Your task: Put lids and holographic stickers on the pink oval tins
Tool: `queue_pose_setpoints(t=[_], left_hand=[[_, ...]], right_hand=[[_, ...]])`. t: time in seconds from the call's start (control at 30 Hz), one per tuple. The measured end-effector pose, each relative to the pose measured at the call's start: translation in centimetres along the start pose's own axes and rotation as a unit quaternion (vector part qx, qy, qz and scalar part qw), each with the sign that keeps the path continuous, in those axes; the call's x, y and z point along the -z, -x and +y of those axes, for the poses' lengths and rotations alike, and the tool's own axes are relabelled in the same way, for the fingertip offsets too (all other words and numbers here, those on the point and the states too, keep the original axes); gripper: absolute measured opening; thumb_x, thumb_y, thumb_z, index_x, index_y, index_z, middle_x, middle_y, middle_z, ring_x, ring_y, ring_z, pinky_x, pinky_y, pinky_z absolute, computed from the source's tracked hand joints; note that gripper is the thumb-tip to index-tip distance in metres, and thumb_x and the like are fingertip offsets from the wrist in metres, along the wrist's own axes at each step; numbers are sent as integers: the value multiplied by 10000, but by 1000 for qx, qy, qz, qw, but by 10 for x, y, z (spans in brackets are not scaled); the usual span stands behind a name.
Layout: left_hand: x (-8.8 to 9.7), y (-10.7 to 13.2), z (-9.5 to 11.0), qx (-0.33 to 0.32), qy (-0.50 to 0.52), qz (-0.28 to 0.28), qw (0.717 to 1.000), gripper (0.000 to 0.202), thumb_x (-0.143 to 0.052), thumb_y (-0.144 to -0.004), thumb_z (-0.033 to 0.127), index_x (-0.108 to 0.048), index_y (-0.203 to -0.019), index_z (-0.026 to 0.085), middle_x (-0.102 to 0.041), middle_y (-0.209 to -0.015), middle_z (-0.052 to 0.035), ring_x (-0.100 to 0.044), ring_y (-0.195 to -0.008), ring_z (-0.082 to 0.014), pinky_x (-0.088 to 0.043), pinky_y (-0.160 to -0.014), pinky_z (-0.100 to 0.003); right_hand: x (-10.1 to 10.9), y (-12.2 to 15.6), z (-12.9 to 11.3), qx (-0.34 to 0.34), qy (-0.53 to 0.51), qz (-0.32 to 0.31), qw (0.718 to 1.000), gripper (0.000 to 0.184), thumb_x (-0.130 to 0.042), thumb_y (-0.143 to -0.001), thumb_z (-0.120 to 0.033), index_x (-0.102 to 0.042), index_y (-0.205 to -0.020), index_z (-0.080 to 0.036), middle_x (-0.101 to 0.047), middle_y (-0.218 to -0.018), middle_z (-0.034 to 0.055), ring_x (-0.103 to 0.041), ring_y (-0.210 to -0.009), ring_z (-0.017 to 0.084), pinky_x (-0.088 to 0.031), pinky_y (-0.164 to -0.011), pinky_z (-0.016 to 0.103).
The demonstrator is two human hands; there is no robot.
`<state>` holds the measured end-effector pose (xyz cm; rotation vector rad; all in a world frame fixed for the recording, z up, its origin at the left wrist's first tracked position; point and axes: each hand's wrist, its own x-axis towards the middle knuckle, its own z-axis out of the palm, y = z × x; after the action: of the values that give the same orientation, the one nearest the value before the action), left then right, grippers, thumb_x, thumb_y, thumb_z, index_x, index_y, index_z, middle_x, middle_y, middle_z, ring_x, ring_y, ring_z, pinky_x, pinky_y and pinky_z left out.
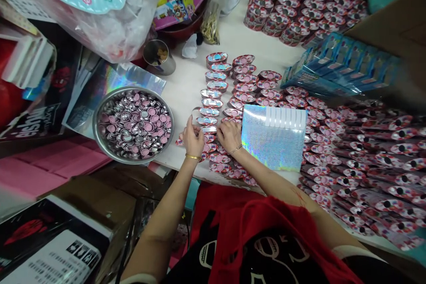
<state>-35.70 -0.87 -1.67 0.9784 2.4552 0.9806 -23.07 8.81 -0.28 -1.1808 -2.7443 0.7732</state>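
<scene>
Head view: your left hand [193,140] is narrow, thumb and index at the left end of a silvery strip [209,129]; your right hand [230,135] curls over its other end. Can't tell whether either pinches it or just presses. Strip sits between your hands on a pack top, likely kept level by fingers at both ends. Beyond your fingers, packs with silvery tops [217,85] stand in a column, probably upright so tops face you. Just right of your right hand: holographic sheet [273,146] with white strips, lying across packs, likely for short reach. Left of your left hand: metal bowl [171,117] of pink-faced caps [143,115]. White table [186,80] underneath; farther out, metal cup [169,65], plastic bag [109,31], blue boxes [333,69]. Crowded room, cartons [96,199] below-left of your left hand.
</scene>
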Motion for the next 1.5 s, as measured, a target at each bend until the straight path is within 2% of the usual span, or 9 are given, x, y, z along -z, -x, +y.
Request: queue_pose_setpoints(t=[0.2, 0.37, 0.47, 0.63, 0.7, 0.77, 0.93, 1.17, 1.5], left_hand=[[-5, -3, 2, 3, -47, 2, 999, 635, -561, -786, 234, -397, -1391, 136, -632, -978, -104, -541, -998, -284, -350, -902, -427], [20, 0, 15, -35, 24, 59, 997, 344, -602, -784, 283, -561, -1098, 151, -567, -1050, -108, -510, -1037, -253, -375, -939, -402], [42, 14, 27, -12, 149, 82, 985, 214, -641, -782, 345, -569, -899, 180, -550, -961, -53, -531, -952, -188, -422, -879, -324], [51, 42, 24, 180, 327, 74, 925, 229, -657, -761, 388, -564, -802, 183, -564, -800, 6, -534, -747, -115, -438, -728, -242], [46, 49, 12, 228, 335, 101, 909, 233, -674, -731, 386, -580, -779, 178, -566, -755, 18, -526, -714, -107, -435, -715, -237], [40, 51, -3, 251, 321, 125, 905, 228, -680, -714, 379, -595, -771, 175, -575, -735, 22, -530, -707, -109, -439, -726, -246], [32, 51, -32, 212, 205, 193, 936, 174, -640, -766, 349, -610, -775, 178, -648, -867, -18, -588, -859, -154, -445, -841, -302], [21, 53, -42, 115, 79, 245, 960, 117, -583, -843, 299, -617, -815, 190, -671, -1017, -67, -595, -1007, -191, -393, -977, -390], [9, 47, -49, 223, 125, 284, 924, 136, -600, -819, 320, -602, -800, 185, -622, -875, -35, -569, -918, -177, -420, -926, -349]], right_hand=[[-2, -3, 2, 3, -3, 12, 1000, 250, -421, -912, -245, -618, -1036, -153, -630, -1011, 141, -474, -994, 287, -302, -875, 417], [8, -2, -3, -29, -170, 83, 981, 370, -447, -908, -311, -545, -1228, -153, -602, -1156, 141, -497, -1055, 266, -357, -927, 408], [10, 2, -15, -111, -348, 91, 927, 439, -465, -892, -514, -595, -1135, -172, -634, -1044, 107, -547, -978, 231, -423, -870, 368], [-4, 12, -38, -165, -539, -62, 824, 440, -564, -764, -647, -595, -755, -208, -567, -677, -5, -514, -654, 149, -422, -628, 279], [-10, 13, -44, -155, -519, -60, 839, 406, -560, -787, -610, -553, -690, -216, -523, -631, -19, -461, -595, 133, -392, -589, 271], [-14, 12, -48, -122, -445, -46, 886, 351, -532, -843, -534, -552, -692, -218, -531, -648, -9, -464, -618, 144, -393, -617, 282], [-21, 2, -62, -10, -190, -31, 981, 219, -479, -930, -340, -615, -827, -202, -623, -885, 65, -525, -909, 212, -369, -812, 341], [-35, -12, -71, 59, -59, -56, 995, 265, -397, -973, -320, -633, -956, -200, -615, -1003, 103, -473, -1010, 262, -307, -850, 388], [-42, -14, -73, 82, -27, -60, 994, 297, -364, -983, -326, -630, -958, -195, -602, -990, 107, -453, -976, 263, -285, -828, 395]])
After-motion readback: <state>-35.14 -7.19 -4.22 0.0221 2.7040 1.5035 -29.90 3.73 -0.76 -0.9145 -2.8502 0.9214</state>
